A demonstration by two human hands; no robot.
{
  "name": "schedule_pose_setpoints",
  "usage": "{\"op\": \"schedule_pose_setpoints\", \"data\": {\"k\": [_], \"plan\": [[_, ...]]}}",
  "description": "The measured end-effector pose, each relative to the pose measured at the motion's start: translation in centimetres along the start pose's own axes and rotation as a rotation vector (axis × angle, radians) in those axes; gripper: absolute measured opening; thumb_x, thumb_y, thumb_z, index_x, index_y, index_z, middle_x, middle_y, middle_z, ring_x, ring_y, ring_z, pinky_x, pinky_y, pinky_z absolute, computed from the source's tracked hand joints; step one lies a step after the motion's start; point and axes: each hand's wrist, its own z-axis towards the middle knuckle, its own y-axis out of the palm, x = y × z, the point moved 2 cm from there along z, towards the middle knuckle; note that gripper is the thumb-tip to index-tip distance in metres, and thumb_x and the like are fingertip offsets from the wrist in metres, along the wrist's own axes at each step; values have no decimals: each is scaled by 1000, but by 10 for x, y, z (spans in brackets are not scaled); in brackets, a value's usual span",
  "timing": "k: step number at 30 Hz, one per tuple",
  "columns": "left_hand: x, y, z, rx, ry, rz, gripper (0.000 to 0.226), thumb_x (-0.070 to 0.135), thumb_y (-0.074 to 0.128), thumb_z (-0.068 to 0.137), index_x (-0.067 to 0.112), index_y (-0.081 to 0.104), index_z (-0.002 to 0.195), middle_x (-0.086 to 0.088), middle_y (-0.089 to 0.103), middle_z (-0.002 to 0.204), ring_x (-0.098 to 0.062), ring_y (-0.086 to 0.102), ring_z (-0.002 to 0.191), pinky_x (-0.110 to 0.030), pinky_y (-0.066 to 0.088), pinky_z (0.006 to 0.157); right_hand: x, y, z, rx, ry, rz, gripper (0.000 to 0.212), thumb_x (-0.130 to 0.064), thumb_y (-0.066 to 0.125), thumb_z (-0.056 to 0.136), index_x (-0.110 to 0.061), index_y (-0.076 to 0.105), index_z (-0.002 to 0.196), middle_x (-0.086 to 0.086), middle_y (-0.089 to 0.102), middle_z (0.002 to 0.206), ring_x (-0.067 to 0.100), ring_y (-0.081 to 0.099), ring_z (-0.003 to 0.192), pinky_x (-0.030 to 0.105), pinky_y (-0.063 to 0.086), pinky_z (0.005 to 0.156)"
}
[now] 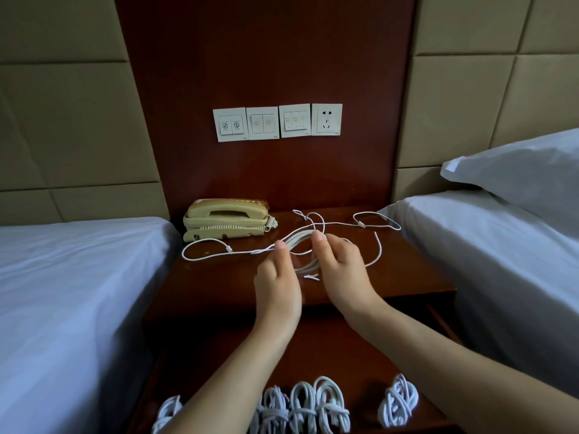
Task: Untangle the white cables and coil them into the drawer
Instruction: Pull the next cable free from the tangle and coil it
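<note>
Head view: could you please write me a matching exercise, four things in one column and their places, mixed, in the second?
1 telephone
2 pillow
3 tied cable bundles
4 loose white cable

a in the drawer
b on the right bed
c back left of the nightstand
d held by left hand and right hand

Pairs: 1-c, 2-b, 3-a, 4-d

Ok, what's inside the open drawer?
A row of coiled white cable bundles lies in the drawer; both forearms cover part of it, so the full count is hidden.
</note>
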Motion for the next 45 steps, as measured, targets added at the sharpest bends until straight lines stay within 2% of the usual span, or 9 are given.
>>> {"op": "schedule_pose_setpoints", "data": {"k": [4, 11, 15, 21, 26, 31, 37, 42, 45], "plan": [[-5, -2, 4, 25, -73, -56, 56, 50, 24, 97, 13, 53, 65, -4, 51, 55, -26, 50, 55, -35, 39, 61, -2, 3, -3, -14, -1, 25, 40, -28, 43, 98, -17, 41, 60, -7, 36, 54, 6, 32, 53, 29, 28, 54], [16, -17, 6, 180, 301, 120, 48, 22, 34, 101, 2, 54, 61, 3, 49, 52, -6, 47, 52, -24, 31, 53, -5, 10, -6, -122, 102, 128, 39, -32, 40, 99, -9, 45, 68, 0, 33, 54, 10, 28, 49, 30, 23, 48], [18, -25, 15, 91, 322, 134, 51, 24, 37, 100, 6, 42, 52, -6, 44, 47, -18, 46, 52, -33, 40, 55, -6, -7, 9, -154, 154, 125, 40, -31, 39, 100, -11, 45, 66, -4, 30, 51, 8, 25, 45, 24, 20, 45], [16, -15, 11, -114, 57, -164, 42, 27, 46, 97, 12, 49, 58, 13, 44, 43, 5, 56, 52, -14, 41, 53, 1, -38, 26, -175, -41, -172, 36, -26, 51, 96, -17, 57, 62, -5, 38, 50, 6, 32, 47, 25, 25, 47], [16, -26, 26, 54, 5, -267, 43, 24, 45, 98, 11, 47, 57, 12, 42, 40, -4, 35, 36, -19, 28, 44, 0, -17, 11, -448, -175, -518, 43, -21, 50, 96, -31, 37, 56, -8, 42, 54, 12, 42, 56, 32, 34, 58], [11, -44, 38, 192, 296, 233, 52, 18, 40, 99, 7, 39, 48, -2, 42, 45, -18, 39, 46, -33, 22, 52, -27, 4, -13, -581, -431, -639, 31, -29, 44, 97, -29, 30, 69, -3, 48, 67, 28, 50, 66, 43, 46, 63], [15, -39, 39, 94, 391, 463, 52, 17, 37, 100, 18, 30, 49, 1, 35, 47, -25, 36, 53, -35, 19, 56, -44, -8, 2, -396, -505, -501, 32, -34, 43, 90, -12, 61, 75, 2, 61, 68, 27, 56, 65, 44, 46, 59], [22, -28, 32, -79, 396, 415, 48, 19, 38, 100, 16, 35, 52, 2, 38, 48, -12, 39, 48, -20, 27, 46, -37, -27, 19, -278, -407, -465, 31, -35, 54, 88, -12, 65, 70, -4, 57, 58, 17, 52, 55, 38, 43, 53], [18, -25, 31, -235, 329, 336, 49, 23, 37, 100, 11, 40, 53, 2, 37, 42, -15, 38, 43, -31, 29, 51, -33, -36, 27, -264, -332, -433, 29, -35, 62, 88, -18, 61, 64, -4, 56, 54, 9, 48, 51, 32, 38, 52]]}}
